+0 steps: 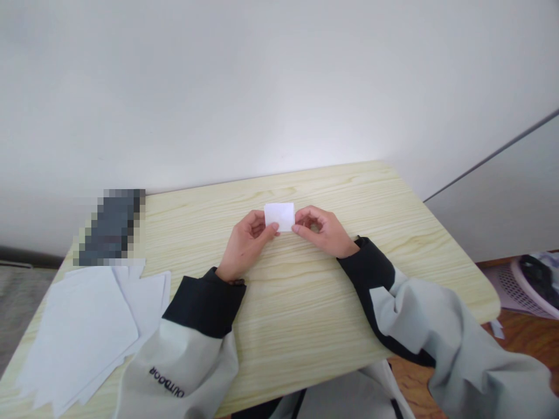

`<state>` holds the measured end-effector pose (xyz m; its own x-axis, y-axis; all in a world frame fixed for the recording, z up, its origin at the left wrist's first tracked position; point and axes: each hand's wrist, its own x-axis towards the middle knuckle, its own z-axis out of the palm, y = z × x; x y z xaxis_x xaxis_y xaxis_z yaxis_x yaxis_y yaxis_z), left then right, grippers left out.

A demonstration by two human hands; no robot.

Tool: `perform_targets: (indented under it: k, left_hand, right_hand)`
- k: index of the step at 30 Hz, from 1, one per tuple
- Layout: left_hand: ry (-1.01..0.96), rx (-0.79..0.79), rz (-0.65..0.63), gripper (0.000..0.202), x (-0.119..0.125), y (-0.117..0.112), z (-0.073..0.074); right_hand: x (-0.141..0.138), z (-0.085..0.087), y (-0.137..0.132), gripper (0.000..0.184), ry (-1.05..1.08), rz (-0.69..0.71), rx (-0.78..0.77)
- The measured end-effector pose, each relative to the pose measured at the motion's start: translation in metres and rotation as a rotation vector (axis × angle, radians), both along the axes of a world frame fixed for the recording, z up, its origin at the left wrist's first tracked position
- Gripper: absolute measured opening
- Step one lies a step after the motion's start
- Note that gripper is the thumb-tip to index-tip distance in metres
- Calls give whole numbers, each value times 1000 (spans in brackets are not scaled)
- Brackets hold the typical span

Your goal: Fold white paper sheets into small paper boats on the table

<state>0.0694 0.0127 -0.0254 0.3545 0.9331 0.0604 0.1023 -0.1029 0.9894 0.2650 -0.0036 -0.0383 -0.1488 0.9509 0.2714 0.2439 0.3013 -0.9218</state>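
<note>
A small white rectangle of folded paper [280,216] is held up between my two hands over the middle of the table. My left hand [248,241] pinches its lower left part, with the thumb on the near face and the fingers behind. At the right edge, my right hand [322,230] has its thumb and curled fingertips closed on the paper's lower corner. The fingers behind the paper are partly hidden.
Loose white sheets [87,331] lie overlapping on the left of the light wooden table [305,326]. Behind them is a dark, pixelated object [111,227]. A white wall [262,87] borders the table's far edge. A pink basket [515,288] stands on the floor at right.
</note>
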Motion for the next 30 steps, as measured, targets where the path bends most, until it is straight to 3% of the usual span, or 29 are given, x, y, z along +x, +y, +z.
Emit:
perform_targets:
  k: [4, 11, 18, 26, 30]
  left_hand:
    - [69, 56, -67, 28, -2, 1, -1]
    - [183, 124, 34, 29, -2, -3, 4]
    - [303, 435, 140, 15, -4, -1, 5]
    - [489, 499, 58, 15, -5, 1, 0]
    - [639, 633, 35, 15, -12, 4, -5]
  right_hand:
    - [1, -3, 2, 31, 34, 14, 27]
    - [1, -4, 2, 20, -59, -35, 23]
    - [3, 4, 2, 5, -172, -41, 303]
    - [7, -7, 6, 12, -362, -48, 305]
    - [5, -10, 7, 17, -454, -27, 363]
